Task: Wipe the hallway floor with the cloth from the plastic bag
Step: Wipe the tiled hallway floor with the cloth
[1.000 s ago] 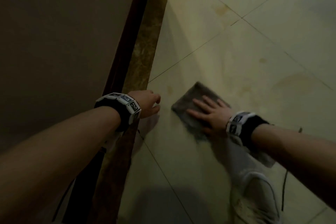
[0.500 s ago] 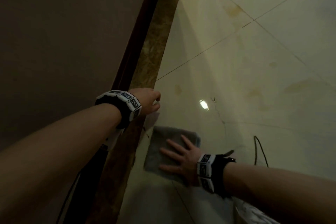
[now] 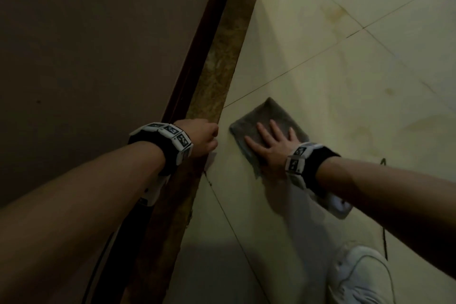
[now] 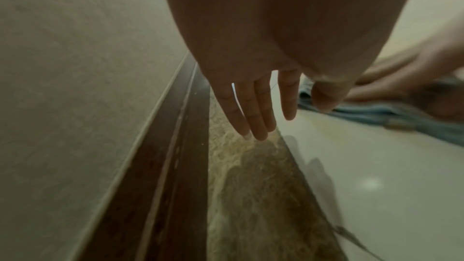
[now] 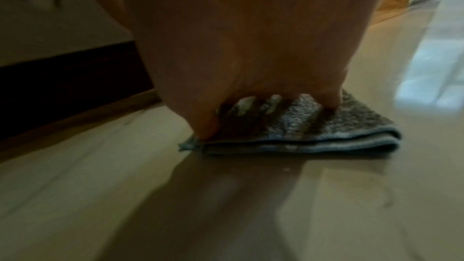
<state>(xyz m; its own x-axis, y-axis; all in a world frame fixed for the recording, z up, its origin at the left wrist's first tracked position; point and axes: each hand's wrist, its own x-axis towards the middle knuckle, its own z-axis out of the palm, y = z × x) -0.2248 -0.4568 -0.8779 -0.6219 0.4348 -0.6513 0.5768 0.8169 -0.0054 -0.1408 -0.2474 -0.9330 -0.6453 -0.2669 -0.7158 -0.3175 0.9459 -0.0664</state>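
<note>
The person bends low over the pale tiled floor point(image 3: 320, 61), with both arms stretched forward. The right hand point(image 3: 274, 145) lies flat on a folded grey cloth point(image 3: 269, 116), palm down, the fingers point(image 3: 261, 131) straight and spread a little apart. It presses the cloth on the tile; it does not grasp it. In the right wrist view the cloth point(image 5: 339, 126) shows 2 folded layers with a bluish hem along the near edge, and the picture is blurred, so I cannot tell more of its weave.

The cloth sits just beside the mottled brown stone strip point(image 3: 222, 76) that runs along the foot of the wall point(image 3: 86, 44), near a thin grout line point(image 3: 283, 79) between 2 tiles. A dark wooden skirting point(image 3: 197, 57) lies between the strip and the wall.

The left hand point(image 3: 199, 137) holds nothing. In the left wrist view its fingers point(image 4: 253, 110) are straight and close together, pointing down at the stone strip point(image 4: 251, 195); the tips seem to touch it, but the view is poor there. The right hand point(image 4: 401, 78) and the cloth point(image 4: 376, 114) appear at the edge of that view too.

A white shoe point(image 3: 360, 276) stands on the floor at the lower right, and a thin dark cable point(image 3: 384, 234) lies near it.
</note>
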